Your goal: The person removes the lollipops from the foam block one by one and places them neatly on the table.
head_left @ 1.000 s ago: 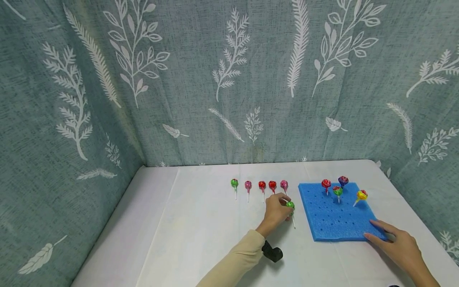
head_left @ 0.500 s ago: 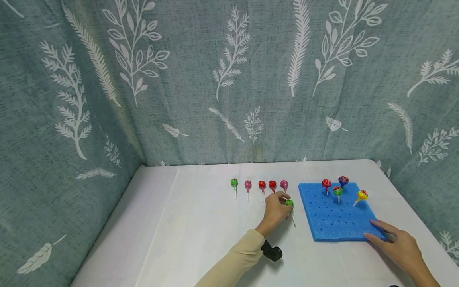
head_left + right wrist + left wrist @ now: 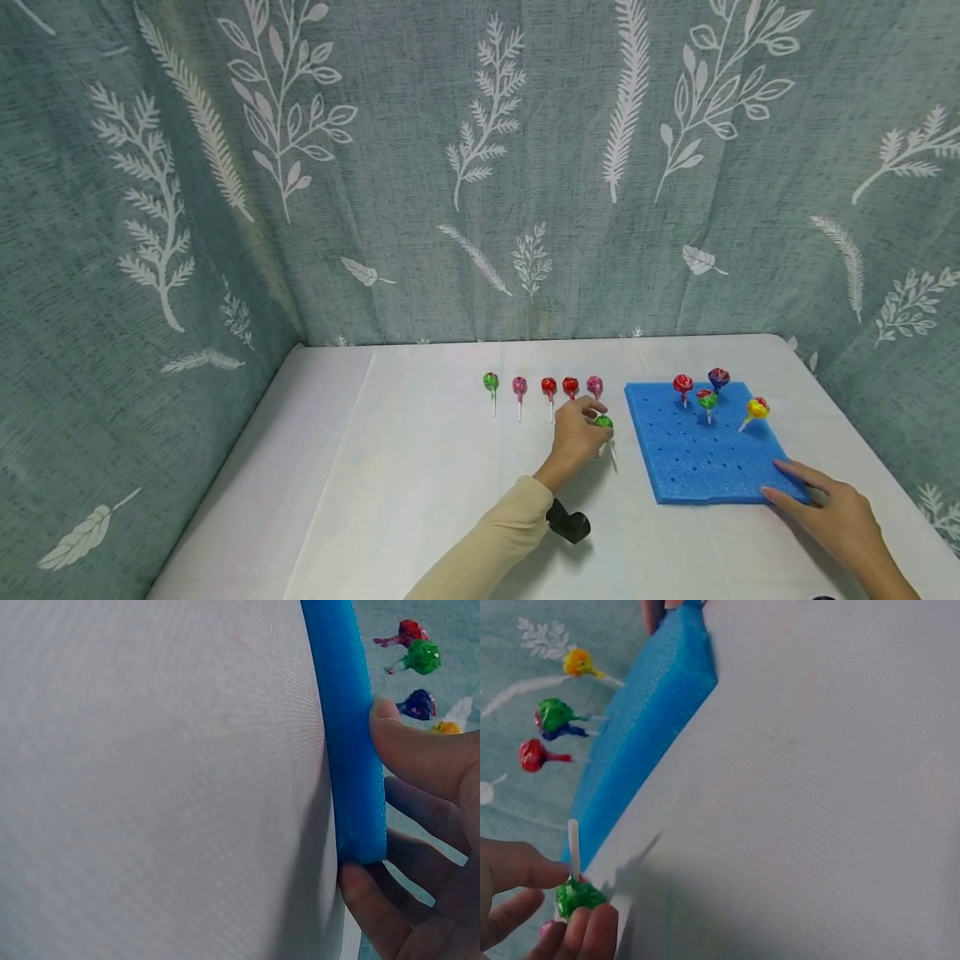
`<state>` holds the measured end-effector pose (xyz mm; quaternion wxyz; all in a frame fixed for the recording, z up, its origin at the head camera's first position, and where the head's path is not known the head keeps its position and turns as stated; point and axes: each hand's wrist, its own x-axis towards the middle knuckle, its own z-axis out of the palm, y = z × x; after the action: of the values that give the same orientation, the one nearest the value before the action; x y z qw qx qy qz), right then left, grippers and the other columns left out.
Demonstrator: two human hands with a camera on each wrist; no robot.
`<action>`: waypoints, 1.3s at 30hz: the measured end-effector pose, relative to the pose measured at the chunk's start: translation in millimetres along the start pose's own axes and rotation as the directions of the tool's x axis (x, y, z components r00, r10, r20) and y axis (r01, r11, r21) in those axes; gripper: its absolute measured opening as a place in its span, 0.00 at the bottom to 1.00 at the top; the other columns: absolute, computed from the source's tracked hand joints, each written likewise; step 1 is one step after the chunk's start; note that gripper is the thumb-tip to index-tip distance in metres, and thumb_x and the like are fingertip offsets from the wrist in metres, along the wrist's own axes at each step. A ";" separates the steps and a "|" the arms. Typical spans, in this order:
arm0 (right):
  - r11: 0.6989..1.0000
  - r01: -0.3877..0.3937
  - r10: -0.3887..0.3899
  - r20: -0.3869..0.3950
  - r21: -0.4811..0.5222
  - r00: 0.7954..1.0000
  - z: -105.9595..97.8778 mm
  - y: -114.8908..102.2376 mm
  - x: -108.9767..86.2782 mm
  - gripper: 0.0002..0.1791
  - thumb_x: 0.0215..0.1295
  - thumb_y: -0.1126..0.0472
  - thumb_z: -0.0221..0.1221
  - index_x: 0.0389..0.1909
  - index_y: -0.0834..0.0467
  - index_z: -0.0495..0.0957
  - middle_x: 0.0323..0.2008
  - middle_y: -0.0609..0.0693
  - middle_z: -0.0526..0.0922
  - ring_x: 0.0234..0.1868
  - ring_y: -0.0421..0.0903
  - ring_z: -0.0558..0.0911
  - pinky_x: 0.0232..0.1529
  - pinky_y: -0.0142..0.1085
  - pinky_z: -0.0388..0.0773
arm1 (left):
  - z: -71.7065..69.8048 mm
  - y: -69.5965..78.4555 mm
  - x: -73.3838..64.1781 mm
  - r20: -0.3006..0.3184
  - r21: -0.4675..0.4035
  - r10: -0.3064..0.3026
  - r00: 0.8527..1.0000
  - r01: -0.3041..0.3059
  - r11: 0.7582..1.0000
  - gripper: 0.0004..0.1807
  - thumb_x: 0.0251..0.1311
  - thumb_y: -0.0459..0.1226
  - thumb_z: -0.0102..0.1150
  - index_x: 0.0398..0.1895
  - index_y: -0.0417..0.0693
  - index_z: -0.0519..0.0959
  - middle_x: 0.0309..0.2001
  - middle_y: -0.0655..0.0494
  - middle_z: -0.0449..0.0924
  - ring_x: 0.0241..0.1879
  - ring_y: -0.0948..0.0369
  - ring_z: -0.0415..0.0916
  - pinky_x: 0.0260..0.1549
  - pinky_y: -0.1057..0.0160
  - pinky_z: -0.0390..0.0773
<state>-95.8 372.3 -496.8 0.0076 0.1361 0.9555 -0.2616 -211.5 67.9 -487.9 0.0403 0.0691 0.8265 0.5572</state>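
Note:
My left hand (image 3: 576, 435) pinches a green-wrapped lollipop (image 3: 603, 423) just above the white table, left of the blue foam board (image 3: 690, 462). In the left wrist view the thumb and fingers hold this green lollipop (image 3: 577, 898) by its wrapped head, its white stick poking out. My right hand (image 3: 836, 512) grips the board's near right corner. Seen from the right wrist, the thumb lies on the top face of the foam board (image 3: 349, 750) and other fingers reach round its edge. Several lollipops stand in the board, including a red one (image 3: 682, 383) and a tilted yellow one (image 3: 757, 407).
Behind the left hand, a row of lollipops lies on the table (image 3: 405, 467), from a green one (image 3: 491, 382) on the left to a pink one (image 3: 595, 385) on the right. Rows of small holes cover the board. A patterned curtain (image 3: 420, 167) hangs behind the table.
The green lollipop in my left hand has shifted very slightly up and to the left. My right hand and the board have stayed still.

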 end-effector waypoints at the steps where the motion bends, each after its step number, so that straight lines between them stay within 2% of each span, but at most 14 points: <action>1: 1.000 -0.001 0.001 0.000 0.001 1.000 0.3 -0.1 0.3 0.46 0.56 0.35 0.59 0.61 0.69 0.66 0.58 0.77 0.62 0.57 0.77 0.61 0.48 0.67 0.65 | 0.2 -0.1 0.4 0.005 -0.005 -0.007 1.000 0.007 1.000 0.13 0.48 0.27 0.68 0.39 0.43 0.81 0.38 0.51 0.77 0.35 0.61 0.75 0.29 0.68 0.79; 6: 1.000 0.012 -0.012 0.000 0.001 1.000 1.5 0.0 1.5 0.46 0.56 0.35 0.59 0.61 0.69 0.66 0.59 0.77 0.62 0.57 0.77 0.62 0.48 0.66 0.66 | 1.6 -0.5 -0.6 0.033 -0.031 -0.038 0.999 0.039 0.999 0.14 0.48 0.27 0.68 0.40 0.42 0.80 0.36 0.53 0.76 0.27 0.64 0.73 0.18 0.69 0.77; 13: 1.000 0.002 -0.002 0.008 0.003 1.000 0.4 -0.3 2.6 0.47 0.56 0.34 0.59 0.62 0.69 0.66 0.59 0.77 0.61 0.57 0.77 0.61 0.48 0.66 0.65 | 2.8 -0.4 -1.5 0.039 -0.032 -0.009 0.999 0.010 0.999 0.13 0.47 0.26 0.68 0.38 0.40 0.80 0.35 0.52 0.76 0.25 0.66 0.72 0.16 0.70 0.76; 16: 1.000 0.004 -0.004 0.010 0.005 1.000 0.2 -0.9 2.8 0.47 0.56 0.34 0.59 0.62 0.69 0.66 0.59 0.78 0.61 0.57 0.77 0.61 0.48 0.67 0.65 | 2.3 -0.4 -0.9 0.024 -0.008 0.008 1.000 -0.007 1.000 0.13 0.46 0.26 0.69 0.37 0.41 0.81 0.35 0.53 0.77 0.27 0.66 0.72 0.18 0.70 0.76; 23: 1.000 -0.005 0.005 0.005 0.013 1.000 0.5 -1.5 3.1 0.48 0.55 0.34 0.59 0.62 0.69 0.65 0.59 0.78 0.61 0.58 0.77 0.60 0.49 0.67 0.64 | -0.6 1.6 0.1 0.003 0.045 0.026 1.000 -0.026 0.999 0.12 0.46 0.29 0.70 0.36 0.43 0.81 0.36 0.53 0.79 0.36 0.60 0.74 0.33 0.69 0.77; 28: 1.000 0.003 -0.003 0.001 0.012 1.000 0.3 -0.9 1.4 0.47 0.55 0.34 0.60 0.61 0.70 0.66 0.59 0.77 0.62 0.57 0.77 0.61 0.48 0.66 0.65 | -1.7 5.9 -0.7 -0.003 0.053 0.018 1.000 -0.017 0.998 0.12 0.46 0.29 0.70 0.37 0.43 0.82 0.37 0.52 0.79 0.38 0.60 0.73 0.33 0.67 0.77; 35: 1.000 0.015 -0.015 -0.016 0.008 1.000 0.2 1.1 -0.1 0.45 0.56 0.36 0.61 0.60 0.70 0.68 0.57 0.78 0.62 0.56 0.77 0.62 0.47 0.66 0.66 | -4.0 13.4 -2.9 -0.033 0.050 0.105 0.994 -0.103 0.993 0.11 0.45 0.29 0.69 0.36 0.42 0.82 0.37 0.48 0.80 0.30 0.64 0.72 0.27 0.68 0.73; 39: 1.000 0.006 -0.006 -0.013 0.010 1.000 1.0 2.2 -0.5 0.46 0.55 0.35 0.61 0.60 0.70 0.67 0.57 0.78 0.62 0.56 0.77 0.62 0.47 0.66 0.66 | -3.3 19.3 -2.3 -0.035 0.043 0.125 0.991 -0.124 0.991 0.10 0.48 0.30 0.68 0.36 0.42 0.83 0.37 0.48 0.79 0.27 0.66 0.70 0.27 0.70 0.73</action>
<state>-94.8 373.5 -498.7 0.0000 0.1348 0.9547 -0.2653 -208.3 71.6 -468.8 -0.0116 0.1109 0.8324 0.5428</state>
